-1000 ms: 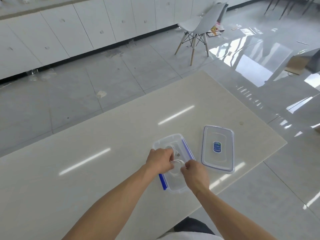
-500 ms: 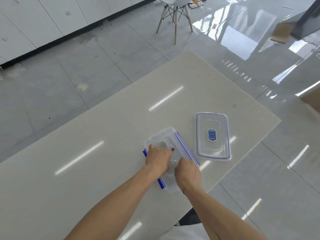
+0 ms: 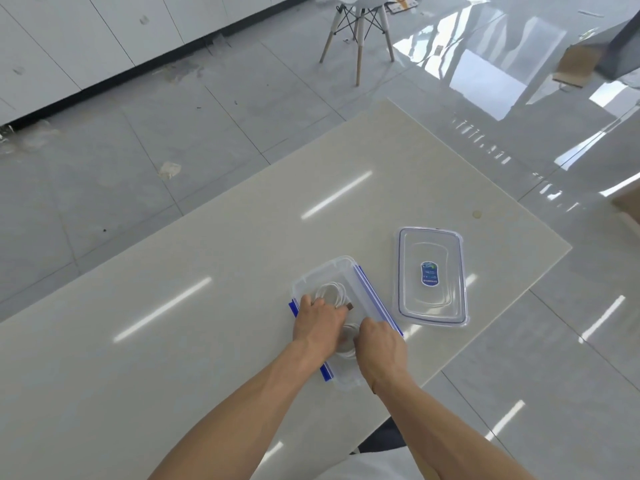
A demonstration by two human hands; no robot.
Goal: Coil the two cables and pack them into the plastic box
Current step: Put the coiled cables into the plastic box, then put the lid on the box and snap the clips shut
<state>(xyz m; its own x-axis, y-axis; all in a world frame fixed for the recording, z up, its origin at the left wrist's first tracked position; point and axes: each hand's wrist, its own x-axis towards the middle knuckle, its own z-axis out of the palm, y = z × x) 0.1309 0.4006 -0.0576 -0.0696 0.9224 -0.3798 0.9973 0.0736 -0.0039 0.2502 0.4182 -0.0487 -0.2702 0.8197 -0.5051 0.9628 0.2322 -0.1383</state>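
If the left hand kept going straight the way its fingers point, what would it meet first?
Most likely the farther white cable coil, which the left hand already reaches inside the plastic box; beyond it comes the box's far wall. Depth is hard to judge here.

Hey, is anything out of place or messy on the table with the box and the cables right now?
Nothing stands out. Both white cables lie coiled inside the plastic box, with the left hand and right hand on them. The lid lies flat beside the box, off but undamaged.
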